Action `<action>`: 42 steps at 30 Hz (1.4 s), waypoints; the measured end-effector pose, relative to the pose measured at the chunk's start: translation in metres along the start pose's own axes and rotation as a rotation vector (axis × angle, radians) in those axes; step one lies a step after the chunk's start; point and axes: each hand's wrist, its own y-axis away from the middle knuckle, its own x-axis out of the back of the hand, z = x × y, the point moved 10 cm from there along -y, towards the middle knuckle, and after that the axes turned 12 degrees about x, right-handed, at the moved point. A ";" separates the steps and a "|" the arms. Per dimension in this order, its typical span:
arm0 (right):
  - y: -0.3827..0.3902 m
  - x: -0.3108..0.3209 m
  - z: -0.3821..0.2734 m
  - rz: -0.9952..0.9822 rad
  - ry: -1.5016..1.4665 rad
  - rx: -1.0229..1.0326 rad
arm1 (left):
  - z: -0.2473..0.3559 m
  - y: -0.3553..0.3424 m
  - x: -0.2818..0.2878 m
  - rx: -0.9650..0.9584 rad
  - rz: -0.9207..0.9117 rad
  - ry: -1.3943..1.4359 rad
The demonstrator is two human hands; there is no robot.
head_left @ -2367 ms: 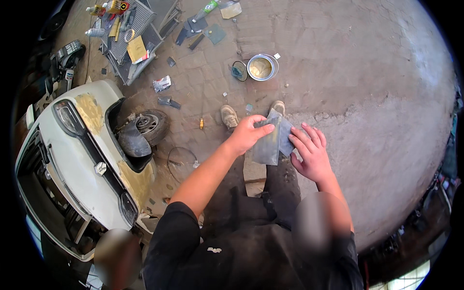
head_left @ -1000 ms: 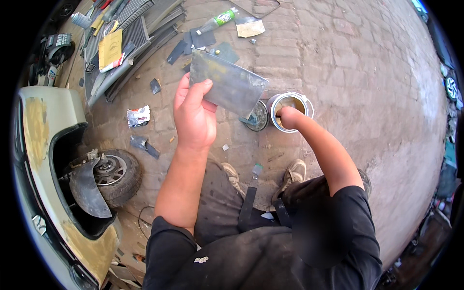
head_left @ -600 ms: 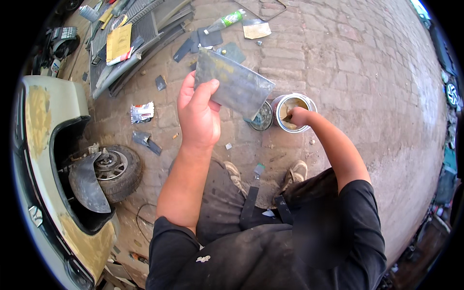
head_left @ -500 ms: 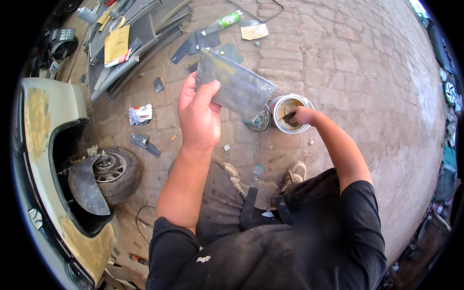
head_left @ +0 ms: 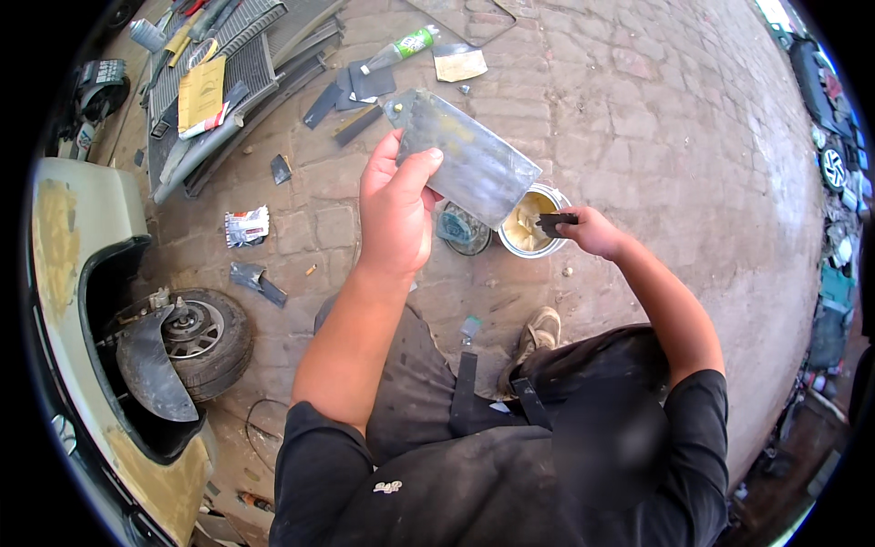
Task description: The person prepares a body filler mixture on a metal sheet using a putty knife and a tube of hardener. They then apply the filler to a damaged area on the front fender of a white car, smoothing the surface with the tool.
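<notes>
My left hand (head_left: 398,210) grips a flat grey rectangular plate (head_left: 472,157) by its near left corner, thumb on top. Yellowish smears mark the plate's upper face. In my right hand (head_left: 597,234) is a small dark spreader (head_left: 554,221) with a ragged-looking end, pinched between the fingers. It sits at the right side of an open round tin (head_left: 536,253), above the creamy yellow paste (head_left: 521,226) inside. The plate's far right corner overlaps the tin's rim in view. Beside the tin, a round container (head_left: 470,244) with something bluish is partly hidden by the plate.
At left stands a car body panel (head_left: 56,246) with tan patches and a wheel (head_left: 219,342) in its arch. A radiator-like grille (head_left: 260,82) carries tools and a yellow box. Dark sheets (head_left: 369,80), a green-labelled bottle (head_left: 401,50) and a torn wrapper (head_left: 247,226) lie on the brick ground.
My right hand has come back from inside the tin toward its right rim, bringing the spreader up into sight. The plate in my left hand has shifted right, nearer the tin.
</notes>
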 end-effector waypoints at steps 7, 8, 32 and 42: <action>0.057 0.023 -0.096 0.152 0.181 0.166 | -0.001 -0.004 -0.006 0.039 -0.069 0.085; 0.066 0.029 -0.115 0.220 0.147 0.319 | -0.001 -0.004 -0.007 0.052 -0.089 0.108; 0.226 -0.039 -0.302 0.362 0.642 1.475 | -0.058 0.059 -0.066 0.396 -0.537 0.229; 0.219 -0.044 -0.301 0.431 0.718 1.442 | -0.051 0.070 -0.082 0.319 -0.621 0.157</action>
